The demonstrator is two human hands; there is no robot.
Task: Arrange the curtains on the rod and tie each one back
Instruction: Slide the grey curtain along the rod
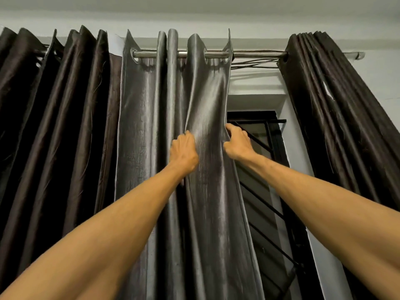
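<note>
A shiny grey curtain (pixel 142 118) hangs by eyelets from a metal rod (pixel 255 54) in the middle of the view. My left hand (pixel 184 152) grips a fold of this grey curtain at about mid height. My right hand (pixel 236 141) grips the curtain's right edge, level with the left hand. The cloth between both hands is stretched flat. A dark brown curtain (pixel 54 109) hangs bunched on the left part of the rod. Another dark brown curtain (pixel 337 118) is gathered tight at the rod's right end.
Behind the gap between the grey and right brown curtains is a dark window with a black metal grille (pixel 264 191). Thin wires (pixel 253 64) run just under the rod. White wall and ceiling lie above.
</note>
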